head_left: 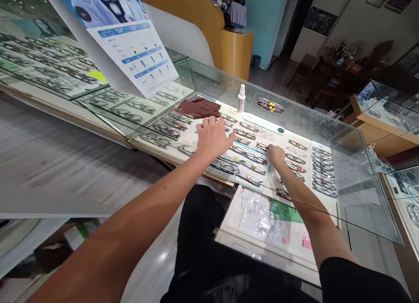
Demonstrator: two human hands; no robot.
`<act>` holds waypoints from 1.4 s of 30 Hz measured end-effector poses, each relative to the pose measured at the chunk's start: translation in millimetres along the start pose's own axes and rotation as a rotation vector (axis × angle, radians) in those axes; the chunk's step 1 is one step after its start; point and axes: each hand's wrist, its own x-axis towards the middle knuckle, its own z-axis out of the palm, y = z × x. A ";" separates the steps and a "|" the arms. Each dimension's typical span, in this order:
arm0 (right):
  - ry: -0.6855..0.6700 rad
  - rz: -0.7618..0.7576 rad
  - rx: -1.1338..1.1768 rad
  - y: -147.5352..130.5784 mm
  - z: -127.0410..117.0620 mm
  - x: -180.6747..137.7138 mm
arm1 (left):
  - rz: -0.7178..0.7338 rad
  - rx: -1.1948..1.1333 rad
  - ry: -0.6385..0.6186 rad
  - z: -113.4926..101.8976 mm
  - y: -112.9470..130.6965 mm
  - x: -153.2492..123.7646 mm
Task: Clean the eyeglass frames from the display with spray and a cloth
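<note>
Two bare hands over a glass display case (273, 177), a pair of glasses (262, 146) at the right fingertips.
The case's front edge runs beneath the right forearm (319, 216) and could be bumped if that arm dropped; the brown cloth (200, 107), just beyond the left fingertips, might drag nearby pieces if snagged; the spray bottle (241, 99), beyond and between both sets of fingers, could topple at a careless sweep; the rows of frames (296, 167) lie close enough for temples to hook. The left hand (212, 139) stretches palm down, fingers spread and slightly bent; whether they touch anything I cannot tell. The right hand (276, 156) has its fingers drawn together, seemingly pinching the near end of the glasses, just left of them.
</note>
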 end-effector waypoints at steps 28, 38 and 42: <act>-0.114 -0.079 0.044 -27.1 -31.7 -50.7 | -0.024 -0.023 -0.036 -3.6 1.0 2.3; -0.391 -0.710 0.084 -26.9 -92.3 -228.1 | -0.014 0.007 -0.028 -1.4 2.1 1.9; -0.159 -0.664 0.120 -5.2 -157.6 -213.5 | -0.012 0.020 -0.022 -0.9 2.4 1.4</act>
